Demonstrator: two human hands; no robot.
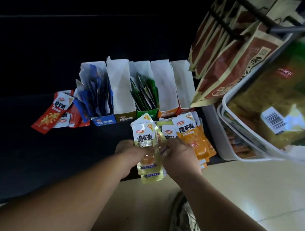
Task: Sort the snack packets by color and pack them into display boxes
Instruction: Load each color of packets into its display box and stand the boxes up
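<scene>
- A dark black tabletop (34,151) fills the left and centre, with a pale tiled floor (252,188) beyond its right-hand edge.
- Five tall cardboard display boxes with white insides (121,86) stand side by side in one row: a blue-fronted box (103,123), an olive-fronted box (126,119), a green-fronted box (146,113), an orange-fronted box (167,114) and a red-fronted box (184,110) that is mostly hidden.
- Two boxes show their contents: blue foil snack packets (96,90) stand upright in the blue one and green foil snack packets (144,92) in the green one. They are packed too tightly to count.
- One loose heap of red-and-white snack packets (54,114) lies flat, left of the blue box.
- One fanned heap of orange snack packets (194,137) lies in front of the orange and red boxes.
- Two bare forearms reach in from below.
- The left hand (130,150) curls round a bunch of pale yellow snack packets (146,137), at least three, held upright over the tabletop's near edge in front of the green box.
- The right hand (179,154) grips the same bunch from the other side, knuckles up.
- Brown-and-cream paper bags (226,66) hang on a rack at upper right, above a white plastic basket (225,140).
</scene>
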